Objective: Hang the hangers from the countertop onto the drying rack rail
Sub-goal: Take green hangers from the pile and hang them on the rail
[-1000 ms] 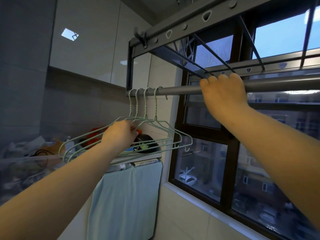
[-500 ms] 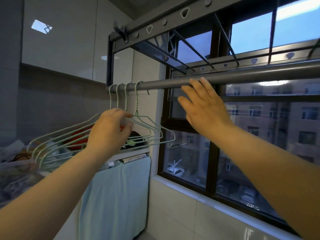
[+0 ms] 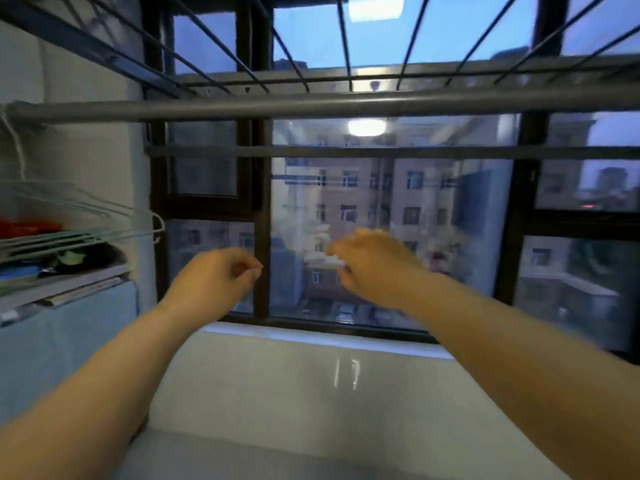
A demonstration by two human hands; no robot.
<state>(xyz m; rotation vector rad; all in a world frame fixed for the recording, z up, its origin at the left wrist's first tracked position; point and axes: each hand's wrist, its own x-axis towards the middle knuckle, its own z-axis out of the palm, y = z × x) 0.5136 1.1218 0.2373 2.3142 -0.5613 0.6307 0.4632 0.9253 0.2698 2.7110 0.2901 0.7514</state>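
A dark-framed window (image 3: 398, 202) fills the view, and the grey drying rack rail (image 3: 311, 103) crosses in front of it. Pale green hangers (image 3: 86, 209) hang at the rail's far left end, above a cluttered tabletop (image 3: 79, 285). The left hand (image 3: 214, 278) and right hand (image 3: 374, 268) hover below the rail, well apart from the hangers, with fingers loosely curled and nothing in them.
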